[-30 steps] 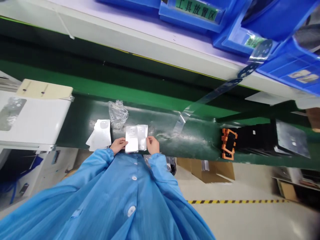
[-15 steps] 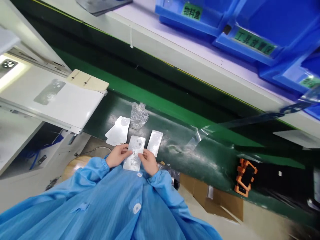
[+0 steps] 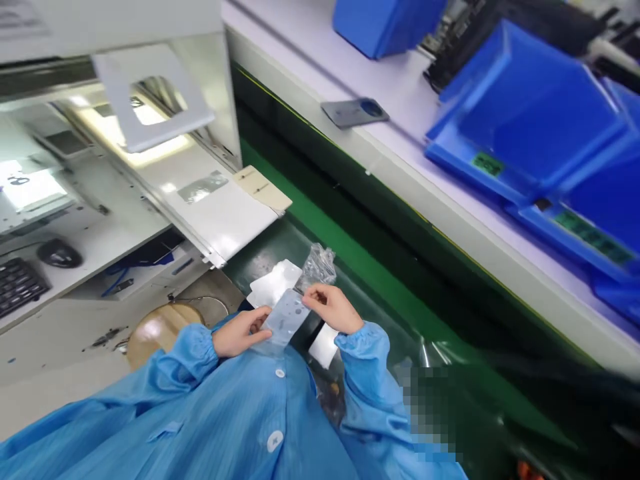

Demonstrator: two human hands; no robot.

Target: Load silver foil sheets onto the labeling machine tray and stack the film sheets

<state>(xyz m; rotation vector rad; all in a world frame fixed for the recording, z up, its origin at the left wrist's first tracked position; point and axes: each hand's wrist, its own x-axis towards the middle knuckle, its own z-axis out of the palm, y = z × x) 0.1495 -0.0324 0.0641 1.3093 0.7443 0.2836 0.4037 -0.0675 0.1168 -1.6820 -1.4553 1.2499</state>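
Under a white shelf (image 3: 400, 137) runs a green bench (image 3: 295, 237). Left of it are one round stool (image 3: 160, 333), one keyboard (image 3: 20, 287) and one mouse (image 3: 59, 253). The bench bears overlapping white cards (image 3: 275, 281), too merged to count, and one wad of plastic (image 3: 319, 263). One translucent sheet (image 3: 286, 319) is between the hands, before the jacket (image 3: 240, 413): the left hand (image 3: 244, 333) pinches its lower left edge, thumb on top; the right hand's (image 3: 334, 308) fingertips close on its upper right corner.

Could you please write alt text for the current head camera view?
A person's left hand and right hand hold a pale, thin, dark-spotted rectangular sheet at the near edge of a dark green table. Beyond it lie shiny white flat sheets and crumpled clear plastic film.
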